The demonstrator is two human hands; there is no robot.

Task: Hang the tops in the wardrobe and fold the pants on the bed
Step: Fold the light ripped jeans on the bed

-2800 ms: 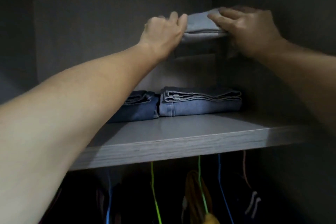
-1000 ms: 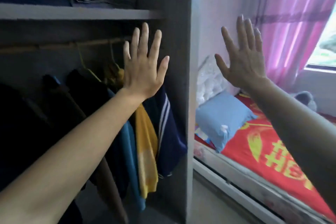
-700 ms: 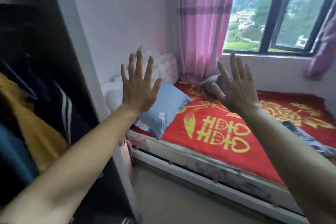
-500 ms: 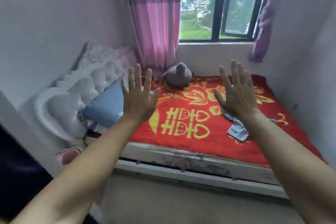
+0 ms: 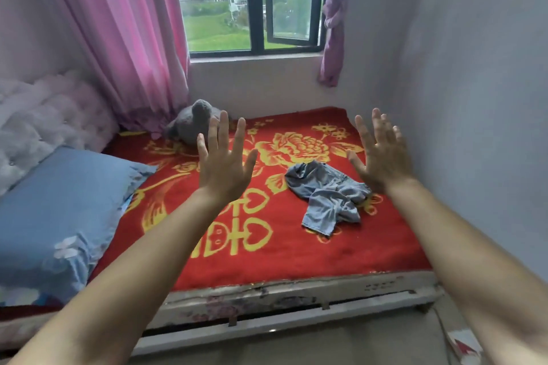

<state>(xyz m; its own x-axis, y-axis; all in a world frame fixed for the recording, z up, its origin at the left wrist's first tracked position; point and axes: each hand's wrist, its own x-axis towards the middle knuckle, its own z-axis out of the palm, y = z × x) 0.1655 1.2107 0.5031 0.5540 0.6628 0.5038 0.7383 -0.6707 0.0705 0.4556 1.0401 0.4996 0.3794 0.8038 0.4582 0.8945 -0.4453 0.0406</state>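
A crumpled pair of grey-blue pants (image 5: 326, 194) lies on the red and gold blanket of the bed (image 5: 296, 249), right of centre. My left hand (image 5: 224, 161) is raised in the air over the bed, fingers straight and spread, holding nothing. My right hand (image 5: 381, 152) is raised the same way, just above and to the right of the pants, not touching them. The wardrobe is out of view.
A blue pillow (image 5: 56, 216) lies at the bed's left end by a white tufted headboard (image 5: 35, 121). A grey plush toy (image 5: 192, 123) sits at the back under pink curtains (image 5: 127, 38). A wall bounds the bed on the right; the window (image 5: 252, 0) is behind.
I have turned from the wardrobe shelf, where both hands placed folded jeans, to face the bed. Both hands stay raised and empty. The crumpled pants have come fully into view.
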